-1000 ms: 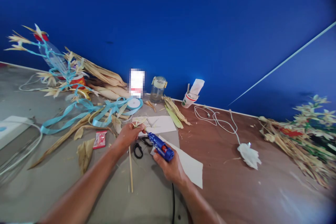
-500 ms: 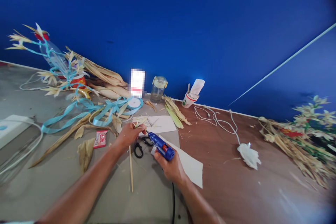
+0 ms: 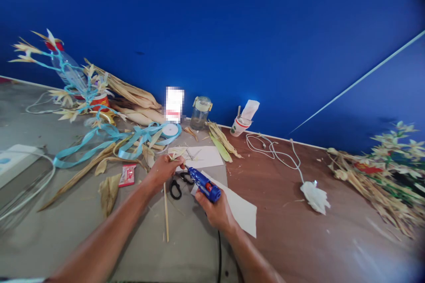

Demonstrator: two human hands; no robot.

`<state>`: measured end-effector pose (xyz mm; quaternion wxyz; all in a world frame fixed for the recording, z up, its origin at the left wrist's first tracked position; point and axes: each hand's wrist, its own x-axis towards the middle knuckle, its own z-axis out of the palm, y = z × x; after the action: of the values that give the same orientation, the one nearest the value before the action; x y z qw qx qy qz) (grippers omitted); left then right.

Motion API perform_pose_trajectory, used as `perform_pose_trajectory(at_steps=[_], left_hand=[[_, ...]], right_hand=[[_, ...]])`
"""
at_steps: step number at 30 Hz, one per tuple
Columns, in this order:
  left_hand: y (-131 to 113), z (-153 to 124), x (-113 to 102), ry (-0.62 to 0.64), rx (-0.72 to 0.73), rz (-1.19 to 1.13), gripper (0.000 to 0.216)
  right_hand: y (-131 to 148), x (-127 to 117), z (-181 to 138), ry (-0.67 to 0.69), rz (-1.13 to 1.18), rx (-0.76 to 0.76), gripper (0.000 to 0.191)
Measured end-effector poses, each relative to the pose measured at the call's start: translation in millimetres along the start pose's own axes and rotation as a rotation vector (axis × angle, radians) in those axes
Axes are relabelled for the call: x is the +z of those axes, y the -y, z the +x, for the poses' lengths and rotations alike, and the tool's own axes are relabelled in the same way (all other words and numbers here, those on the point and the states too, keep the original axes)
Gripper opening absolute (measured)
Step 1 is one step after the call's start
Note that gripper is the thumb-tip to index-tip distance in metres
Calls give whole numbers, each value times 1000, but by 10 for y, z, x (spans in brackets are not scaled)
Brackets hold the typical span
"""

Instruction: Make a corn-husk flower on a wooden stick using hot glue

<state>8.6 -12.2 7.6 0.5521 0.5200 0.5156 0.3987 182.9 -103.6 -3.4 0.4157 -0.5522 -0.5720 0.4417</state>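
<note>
My right hand [image 3: 217,210] is wrapped round a blue hot glue gun [image 3: 205,185], its nozzle pointing up and left. Close to that nozzle, my left hand [image 3: 166,168] pinches a small piece of pale corn husk [image 3: 175,154]; its lower end is hidden by the fingers. Whether nozzle and husk touch, I cannot tell. Below the hands lie black-handled scissors [image 3: 175,189], partly covered. A thin wooden stick [image 3: 166,216] rests on the grey surface under my left wrist. White card [image 3: 212,157] with thin wires on it lies just beyond my hands.
Blue ribbon [image 3: 76,155] and dried husks [image 3: 133,97] spread over the left side. A lidded jar [image 3: 199,114] and a paper cup [image 3: 239,126] stand along the wall. White cable [image 3: 275,152] and crumpled tissue [image 3: 315,196] lie right. A husk bunch [image 3: 372,185] is far right.
</note>
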Motion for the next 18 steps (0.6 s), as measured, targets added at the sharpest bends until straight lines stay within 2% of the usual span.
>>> perform_pose_trajectory(at_steps=[18], left_hand=[[46, 22, -44, 49, 34, 71, 33]], right_hand=[[37, 3, -12, 9, 43, -1, 22]])
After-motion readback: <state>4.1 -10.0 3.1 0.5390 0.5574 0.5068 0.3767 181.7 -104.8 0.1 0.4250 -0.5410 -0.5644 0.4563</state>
